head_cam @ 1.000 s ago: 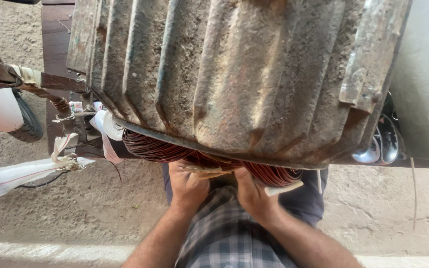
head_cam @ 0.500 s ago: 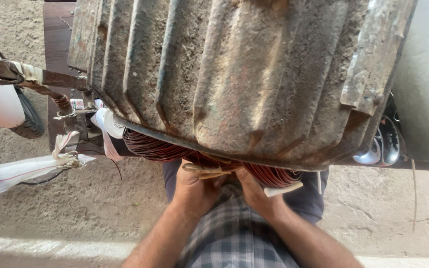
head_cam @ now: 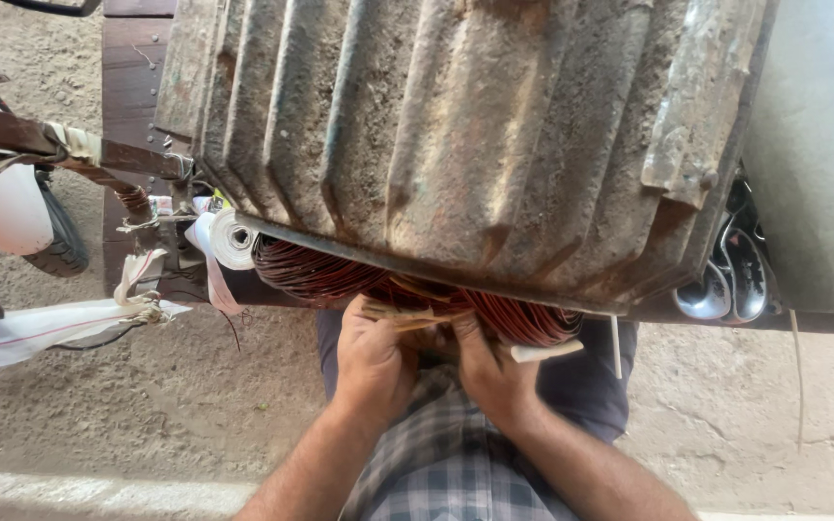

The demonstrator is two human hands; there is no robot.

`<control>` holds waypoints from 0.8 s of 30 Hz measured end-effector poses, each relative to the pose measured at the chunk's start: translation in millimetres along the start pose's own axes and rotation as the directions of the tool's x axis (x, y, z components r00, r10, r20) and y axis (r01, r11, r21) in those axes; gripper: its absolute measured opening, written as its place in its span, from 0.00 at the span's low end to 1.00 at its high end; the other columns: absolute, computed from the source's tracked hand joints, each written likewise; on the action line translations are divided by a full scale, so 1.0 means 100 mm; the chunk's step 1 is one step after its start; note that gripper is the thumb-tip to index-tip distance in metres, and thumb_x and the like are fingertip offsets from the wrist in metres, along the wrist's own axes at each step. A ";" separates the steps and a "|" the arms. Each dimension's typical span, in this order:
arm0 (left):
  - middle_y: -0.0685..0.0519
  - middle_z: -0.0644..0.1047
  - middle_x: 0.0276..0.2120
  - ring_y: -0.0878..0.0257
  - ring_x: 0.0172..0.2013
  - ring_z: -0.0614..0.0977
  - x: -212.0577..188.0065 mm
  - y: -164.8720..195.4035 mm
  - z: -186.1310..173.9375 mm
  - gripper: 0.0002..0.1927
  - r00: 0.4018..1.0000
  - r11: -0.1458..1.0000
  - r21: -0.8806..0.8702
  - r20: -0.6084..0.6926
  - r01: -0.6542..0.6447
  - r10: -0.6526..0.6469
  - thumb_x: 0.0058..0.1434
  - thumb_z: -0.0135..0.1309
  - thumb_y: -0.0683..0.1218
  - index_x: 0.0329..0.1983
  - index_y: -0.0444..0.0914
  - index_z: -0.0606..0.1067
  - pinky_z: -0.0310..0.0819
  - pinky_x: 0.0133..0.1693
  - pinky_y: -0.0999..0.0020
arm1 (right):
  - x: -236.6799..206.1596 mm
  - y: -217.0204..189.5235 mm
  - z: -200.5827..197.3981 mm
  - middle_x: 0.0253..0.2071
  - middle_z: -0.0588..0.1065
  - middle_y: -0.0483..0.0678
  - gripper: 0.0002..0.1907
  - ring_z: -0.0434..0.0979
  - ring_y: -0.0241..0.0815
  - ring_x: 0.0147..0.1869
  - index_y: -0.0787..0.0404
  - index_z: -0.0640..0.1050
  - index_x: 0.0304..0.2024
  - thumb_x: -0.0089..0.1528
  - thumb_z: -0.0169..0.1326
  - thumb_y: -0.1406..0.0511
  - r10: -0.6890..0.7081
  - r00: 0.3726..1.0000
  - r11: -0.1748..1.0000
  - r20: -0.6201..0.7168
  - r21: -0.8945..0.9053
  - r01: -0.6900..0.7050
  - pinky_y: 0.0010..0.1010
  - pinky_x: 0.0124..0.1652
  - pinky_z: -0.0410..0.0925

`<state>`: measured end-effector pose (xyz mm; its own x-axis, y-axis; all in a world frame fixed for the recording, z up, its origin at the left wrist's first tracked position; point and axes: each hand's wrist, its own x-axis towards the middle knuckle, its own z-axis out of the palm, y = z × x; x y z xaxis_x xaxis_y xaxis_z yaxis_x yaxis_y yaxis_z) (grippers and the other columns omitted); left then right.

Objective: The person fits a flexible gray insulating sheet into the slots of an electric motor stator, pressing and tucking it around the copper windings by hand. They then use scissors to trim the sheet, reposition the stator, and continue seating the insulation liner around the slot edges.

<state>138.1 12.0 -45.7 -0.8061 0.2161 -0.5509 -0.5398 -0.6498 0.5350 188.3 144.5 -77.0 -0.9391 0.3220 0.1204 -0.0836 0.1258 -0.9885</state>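
A big ribbed, rusty grey motor housing [head_cam: 475, 135] fills the upper view, lying on a dark wooden bench [head_cam: 132, 125]. Reddish copper windings [head_cam: 320, 273] bulge from its near open end. My left hand [head_cam: 374, 362] and my right hand [head_cam: 494, 371] are both pressed up into the windings at the lower rim, fingers curled among the wires and thin tan strips [head_cam: 407, 314]. The fingertips are hidden inside the coil. A white strip [head_cam: 547, 351] sticks out beside my right hand.
A white tape roll [head_cam: 234, 238] and loose white cloth strips [head_cam: 60, 323] lie at the bench's left end. A vehicle wheel [head_cam: 55, 232] stands at far left. A grey cylinder [head_cam: 813, 164] and shiny metal parts [head_cam: 726, 275] sit at right. Sandy ground lies below.
My hands have shifted slightly within the windings; the left hand has closed in a little more toward the right. The housing has not moved.
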 end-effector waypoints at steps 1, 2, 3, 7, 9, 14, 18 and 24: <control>0.47 0.83 0.36 0.59 0.36 0.85 -0.02 -0.01 0.00 0.05 0.999 0.999 -0.004 0.036 -0.036 0.036 0.63 0.57 0.39 0.41 0.33 0.79 0.81 0.40 0.64 | 0.01 -0.02 0.02 0.49 0.79 0.51 0.10 0.81 0.41 0.51 0.67 0.76 0.53 0.71 0.54 0.69 0.023 1.000 0.999 -0.010 0.038 -0.022 0.28 0.49 0.75; 0.46 0.83 0.37 0.59 0.36 0.84 -0.02 -0.02 -0.01 0.05 0.995 0.998 -0.009 0.075 -0.069 0.070 0.65 0.57 0.39 0.42 0.33 0.79 0.81 0.40 0.65 | 0.02 -0.04 0.03 0.48 0.79 0.50 0.10 0.81 0.40 0.50 0.67 0.77 0.53 0.71 0.55 0.69 0.045 0.999 0.996 -0.023 0.075 -0.043 0.28 0.48 0.75; 0.46 0.83 0.38 0.60 0.37 0.84 -0.03 -0.04 -0.01 0.06 0.988 0.995 -0.016 0.116 -0.099 0.100 0.67 0.57 0.40 0.43 0.33 0.79 0.80 0.40 0.65 | 0.02 -0.06 0.05 0.48 0.79 0.50 0.10 0.81 0.39 0.50 0.67 0.77 0.53 0.70 0.55 0.69 0.068 0.997 0.992 -0.038 0.109 -0.063 0.28 0.48 0.75; 0.48 0.83 0.37 0.61 0.36 0.83 -0.02 -0.11 -0.02 0.05 0.988 0.989 0.043 0.058 -0.142 0.140 0.67 0.60 0.40 0.43 0.33 0.79 0.79 0.39 0.66 | 0.03 -0.09 0.07 0.50 0.78 0.50 0.11 0.79 0.40 0.53 0.68 0.75 0.55 0.71 0.54 0.69 0.053 0.997 0.989 -0.059 0.142 -0.044 0.28 0.52 0.73; 0.48 0.82 0.36 0.62 0.34 0.82 -0.01 -0.10 -0.03 0.04 0.987 0.989 0.045 0.075 -0.143 0.139 0.70 0.59 0.40 0.43 0.33 0.79 0.78 0.38 0.66 | 0.01 -0.07 0.07 0.50 0.79 0.49 0.11 0.79 0.39 0.52 0.67 0.75 0.55 0.72 0.53 0.69 0.124 0.992 0.967 -0.033 0.227 -0.113 0.28 0.51 0.73; 0.53 0.78 0.27 0.66 0.27 0.77 0.04 0.02 -0.06 0.04 0.989 0.991 -0.089 0.120 0.101 -0.090 0.64 0.53 0.38 0.37 0.34 0.78 0.72 0.29 0.71 | -0.08 0.12 0.02 0.48 0.79 0.48 0.10 0.80 0.38 0.49 0.66 0.75 0.55 0.73 0.50 0.69 0.142 0.990 0.900 0.014 0.414 -0.135 0.29 0.48 0.75; 0.56 0.72 0.25 0.68 0.24 0.69 0.06 -0.03 -0.08 0.02 0.977 0.972 -0.197 0.194 0.130 -0.091 0.62 0.56 0.35 0.38 0.33 0.76 0.63 0.26 0.71 | -0.23 0.34 -0.07 0.46 0.78 0.46 0.09 0.76 0.35 0.47 0.65 0.77 0.54 0.74 0.50 0.70 0.146 0.989 0.926 0.017 0.350 -0.142 0.27 0.47 0.72; 0.56 0.71 0.23 0.71 0.19 0.64 0.09 -0.05 -0.16 0.11 0.921 0.917 -0.252 0.317 0.311 -0.225 0.55 0.57 0.38 0.42 0.32 0.75 0.59 0.22 0.74 | -0.30 0.47 -0.12 0.46 0.79 0.48 0.08 0.77 0.36 0.46 0.66 0.79 0.53 0.72 0.53 0.71 0.267 0.964 0.861 0.009 0.446 -0.243 0.26 0.44 0.71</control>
<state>137.1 5.2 -63.9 -0.6980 0.5763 -0.4252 -0.6842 -0.7120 0.1581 216.9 151.7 -126.2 -0.9302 0.3352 -0.1492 0.0079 -0.3883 -0.9215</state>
